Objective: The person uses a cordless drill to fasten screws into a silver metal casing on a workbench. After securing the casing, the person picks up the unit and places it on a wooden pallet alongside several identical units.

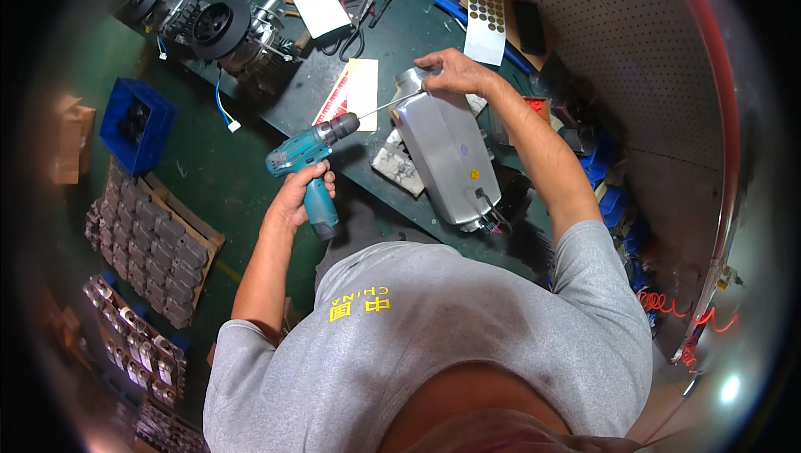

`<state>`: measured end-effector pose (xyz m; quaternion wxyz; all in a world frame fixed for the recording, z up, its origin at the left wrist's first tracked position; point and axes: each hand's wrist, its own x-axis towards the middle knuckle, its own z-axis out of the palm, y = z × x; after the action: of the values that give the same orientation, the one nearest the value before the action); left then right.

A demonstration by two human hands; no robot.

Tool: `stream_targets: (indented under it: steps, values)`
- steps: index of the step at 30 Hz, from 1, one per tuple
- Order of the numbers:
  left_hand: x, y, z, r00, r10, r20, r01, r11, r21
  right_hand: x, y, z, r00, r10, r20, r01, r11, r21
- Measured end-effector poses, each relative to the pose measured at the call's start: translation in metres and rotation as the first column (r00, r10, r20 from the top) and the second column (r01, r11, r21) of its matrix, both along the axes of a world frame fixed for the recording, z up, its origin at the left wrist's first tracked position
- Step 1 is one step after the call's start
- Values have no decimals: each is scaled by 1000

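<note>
My left hand (302, 191) is wrapped round the grip of a teal cordless drill (300, 153) with a black chuck. Its long thin bit (385, 108) reaches right to the far end of a silver metal housing (446, 140). At that end my right hand (457, 73) grips the housing's rounded top edge, thumb and index finger close to the bit's tip. What the tip touches is too small to make out. The housing lies at a slant on a white, dark-marked block (397, 164), with wires (496, 221) coming out of its near end.
Motor assemblies with black fan wheels (221, 29) stand at the far left of the bench. Sticker sheets (319, 4), pliers and cables lie behind. A blue bin (138, 126) and stacked grey parts (154, 240) are at left. A perforated panel (642, 61) rises at right.
</note>
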<state>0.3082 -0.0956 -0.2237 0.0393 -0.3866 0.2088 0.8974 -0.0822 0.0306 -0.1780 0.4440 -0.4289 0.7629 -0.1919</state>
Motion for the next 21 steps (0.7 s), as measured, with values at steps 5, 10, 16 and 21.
stream_targets:
  steps: [5,10,16,21]
  values:
    - [1,-1,2,1000,3,-8,-3,1000,-5,-3,1,-3,999,-16,35,17,1000,-10]
    - [1,-2,4,1000,4,11,-4,999,-36,-5,2,-5,995,-46,84,44,999,19]
    - [0,-8,9,1000,-16,24,17,999,-43,-2,0,3,999,10,42,-11,1000,27]
    - [-1,-7,8,1000,3,21,-3,1000,10,1,0,1,1000,6,21,-6,1000,1]
